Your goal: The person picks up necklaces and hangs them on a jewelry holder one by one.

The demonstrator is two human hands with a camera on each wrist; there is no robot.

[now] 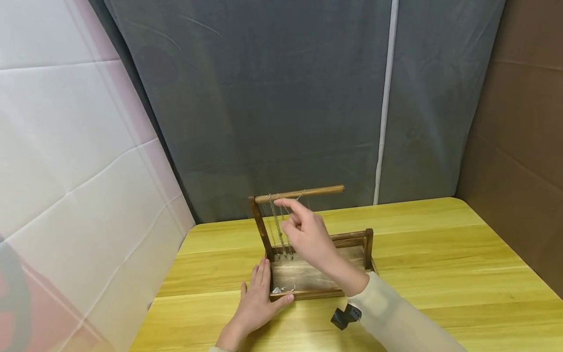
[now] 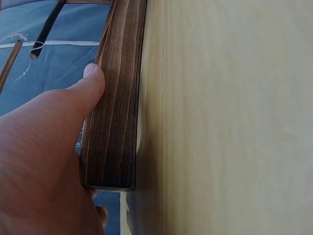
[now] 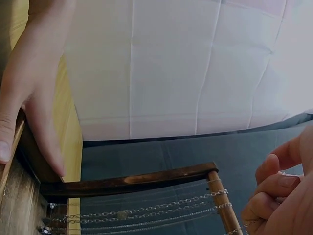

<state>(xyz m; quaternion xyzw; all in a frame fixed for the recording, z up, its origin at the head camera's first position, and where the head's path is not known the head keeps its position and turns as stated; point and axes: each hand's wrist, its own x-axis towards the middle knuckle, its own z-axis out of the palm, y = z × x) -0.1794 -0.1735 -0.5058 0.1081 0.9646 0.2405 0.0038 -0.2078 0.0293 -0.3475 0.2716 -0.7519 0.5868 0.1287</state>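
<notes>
A dark wooden jewelry stand has a tray base and a lighter wooden bar on top. Several silver chain necklaces hang from this bar, and small silver jewelry lies in the tray's front left corner. With thumb on the front board and fingers along the left side, my left hand grips the tray corner. My right hand is beside the bar, index finger extended toward it. Its other fingers are curled and seem to pinch a thin chain, mostly hidden in the right wrist view.
The stand is on a yellow wood-grain table. Grey fabric hangs behind it, a white panel is on the left and a brown one on the right. A small black device is at my right wrist.
</notes>
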